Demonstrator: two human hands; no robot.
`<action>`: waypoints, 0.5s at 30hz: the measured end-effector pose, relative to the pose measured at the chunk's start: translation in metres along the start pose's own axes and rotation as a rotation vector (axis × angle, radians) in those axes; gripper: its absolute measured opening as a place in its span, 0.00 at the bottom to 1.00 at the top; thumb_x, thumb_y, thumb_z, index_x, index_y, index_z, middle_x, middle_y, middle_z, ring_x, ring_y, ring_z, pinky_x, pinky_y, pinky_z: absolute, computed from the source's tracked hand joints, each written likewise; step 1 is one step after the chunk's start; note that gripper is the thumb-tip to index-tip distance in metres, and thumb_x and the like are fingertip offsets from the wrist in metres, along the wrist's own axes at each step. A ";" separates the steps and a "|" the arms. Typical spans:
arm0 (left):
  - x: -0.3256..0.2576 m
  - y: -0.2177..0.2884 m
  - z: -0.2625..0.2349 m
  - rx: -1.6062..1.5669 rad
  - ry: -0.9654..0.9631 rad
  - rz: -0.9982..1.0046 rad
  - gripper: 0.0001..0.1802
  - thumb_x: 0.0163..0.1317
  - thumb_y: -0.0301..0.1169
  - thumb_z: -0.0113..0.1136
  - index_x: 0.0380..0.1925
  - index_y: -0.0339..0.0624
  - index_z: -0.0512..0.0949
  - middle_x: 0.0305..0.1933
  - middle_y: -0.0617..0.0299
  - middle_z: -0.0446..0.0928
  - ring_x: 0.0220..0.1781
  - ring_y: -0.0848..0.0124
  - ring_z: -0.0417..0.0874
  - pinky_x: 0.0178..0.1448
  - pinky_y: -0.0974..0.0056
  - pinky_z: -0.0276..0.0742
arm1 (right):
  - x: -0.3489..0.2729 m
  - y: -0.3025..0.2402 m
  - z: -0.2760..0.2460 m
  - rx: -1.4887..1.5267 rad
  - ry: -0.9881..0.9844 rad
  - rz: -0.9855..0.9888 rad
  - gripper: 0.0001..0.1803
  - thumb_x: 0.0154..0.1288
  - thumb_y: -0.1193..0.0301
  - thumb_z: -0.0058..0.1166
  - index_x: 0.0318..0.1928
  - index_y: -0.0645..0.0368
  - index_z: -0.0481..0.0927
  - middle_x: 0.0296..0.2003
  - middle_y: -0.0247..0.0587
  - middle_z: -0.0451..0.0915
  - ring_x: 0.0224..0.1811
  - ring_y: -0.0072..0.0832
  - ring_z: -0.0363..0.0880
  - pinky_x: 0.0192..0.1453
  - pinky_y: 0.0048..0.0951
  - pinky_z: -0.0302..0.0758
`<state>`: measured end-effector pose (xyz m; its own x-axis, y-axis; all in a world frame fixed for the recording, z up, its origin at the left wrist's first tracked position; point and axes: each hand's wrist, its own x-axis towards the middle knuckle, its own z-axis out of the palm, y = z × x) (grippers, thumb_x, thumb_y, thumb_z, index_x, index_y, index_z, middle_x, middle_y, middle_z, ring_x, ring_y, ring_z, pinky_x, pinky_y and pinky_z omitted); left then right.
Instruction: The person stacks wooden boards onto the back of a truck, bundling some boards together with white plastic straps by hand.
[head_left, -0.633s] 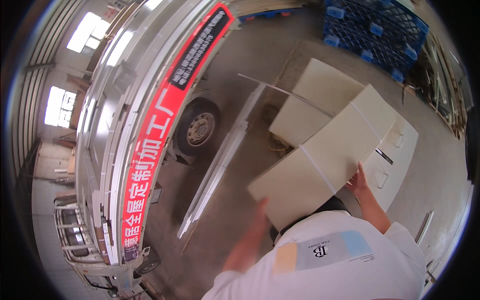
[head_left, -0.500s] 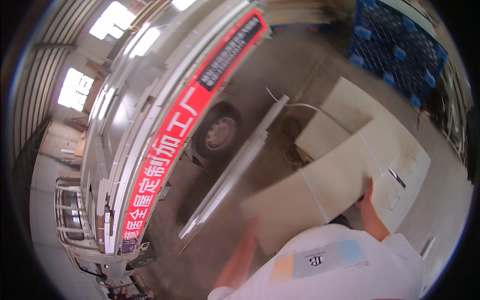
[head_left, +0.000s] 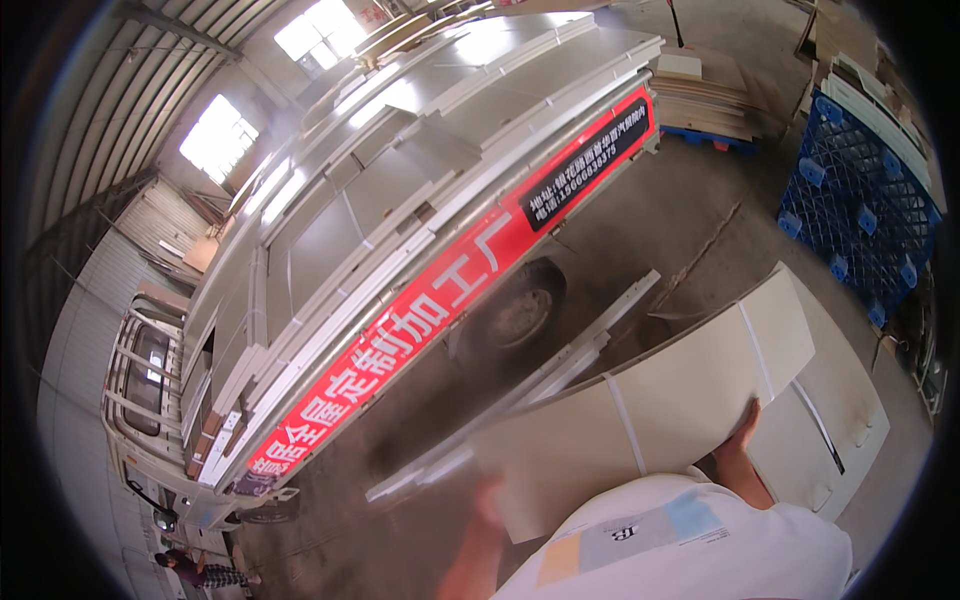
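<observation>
Beside the flatbed truck (head_left: 380, 350), the strapped beige panel (head_left: 690, 390) sits before the white shirt (head_left: 750, 560), probably braced there for support; the right hand (head_left: 738, 440) curls closed on its near edge; the left hand (head_left: 489, 503) blurs at its left end, grip impossible to tell.

1 held bundle (head_left: 685, 375) | 1 truck (head_left: 405, 328) | 2 windows (head_left: 220, 138)

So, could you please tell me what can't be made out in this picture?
Left fingers: motion-blurred in the head view.
Right fingers: head view, partly hidden by the strapped panel.
Lower board: head view, partly covered by that panel.
Distant person: head view, lower left, too small for detail.
</observation>
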<state>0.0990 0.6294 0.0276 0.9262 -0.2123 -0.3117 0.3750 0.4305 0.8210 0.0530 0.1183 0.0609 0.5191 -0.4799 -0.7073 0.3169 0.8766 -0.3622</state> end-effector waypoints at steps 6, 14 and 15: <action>0.114 0.089 0.029 -0.179 -0.021 0.072 0.29 0.62 0.46 0.51 0.56 0.35 0.76 0.53 0.52 0.81 0.55 0.57 0.82 0.55 0.53 0.81 | 0.085 0.021 0.147 0.033 -0.264 -0.108 0.40 0.67 0.39 0.52 0.71 0.49 0.69 0.65 0.41 0.74 0.66 0.43 0.73 0.69 0.52 0.71; 0.345 0.255 0.148 -0.168 -0.261 0.387 0.28 0.69 0.47 0.45 0.57 0.36 0.75 0.52 0.52 0.81 0.53 0.58 0.82 0.51 0.54 0.80 | 0.160 0.007 0.458 0.082 -0.666 -0.172 0.34 0.71 0.51 0.54 0.69 0.58 0.70 0.62 0.47 0.77 0.63 0.43 0.75 0.67 0.47 0.73; 0.367 0.282 0.170 -0.143 -0.170 0.424 0.28 0.70 0.47 0.45 0.57 0.36 0.75 0.51 0.53 0.81 0.52 0.58 0.82 0.50 0.54 0.80 | 0.170 0.007 0.499 0.044 -0.638 -0.212 0.34 0.72 0.49 0.53 0.69 0.59 0.70 0.62 0.46 0.78 0.63 0.42 0.77 0.67 0.45 0.75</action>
<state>0.5377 0.5234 0.2261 0.9835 -0.1268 0.1289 -0.0219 0.6243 0.7809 0.5395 0.0249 0.2406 0.8051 -0.5805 -0.1218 0.4886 0.7655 -0.4187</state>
